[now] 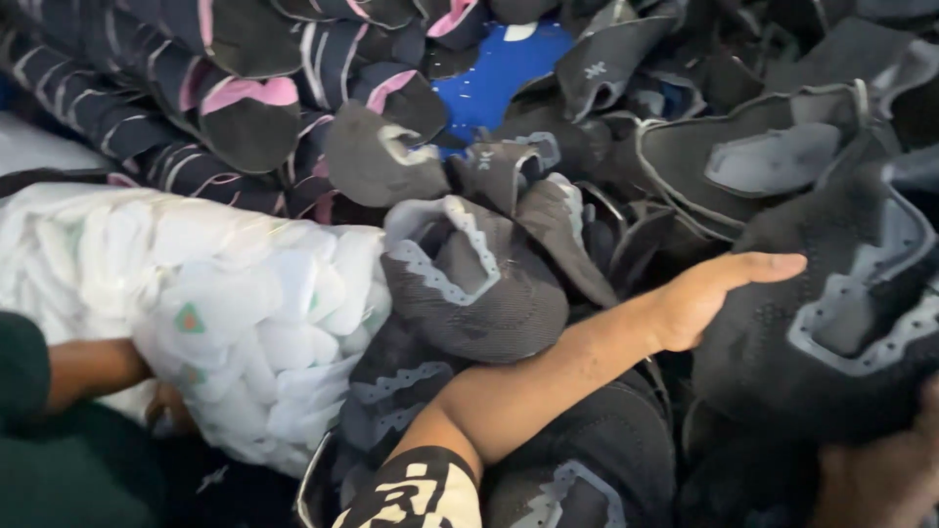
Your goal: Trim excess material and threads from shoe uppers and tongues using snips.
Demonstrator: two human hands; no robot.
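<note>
The right hand (709, 293) reaches across a heap of dark knitted shoe uppers, fingers straight and together, thumb hidden below. It is open and grips nothing; its palm lies against a large black upper (831, 313) with a grey lining, which fills the right side of the view. The forearm crosses over more black uppers, and a patterned black-and-white sleeve (416, 494) shows at the bottom edge.

The left hand (166, 406) is mostly hidden under a bulging clear bag (215, 303) packed with white pieces; only the wrist and a bit of knuckle show beside a dark green sleeve (29, 430), so I cannot tell whether it is clenched or loose. The bag rests at the left, touching the pile.

Just above the right forearm sits a grey upper (469, 284) with a pale scalloped collar, bowed upward. Behind it the heap goes on: navy uppers with pink linings (245, 108) stacked at upper left, black ones at upper right, and a patch of bright blue (499, 64) showing between them.
</note>
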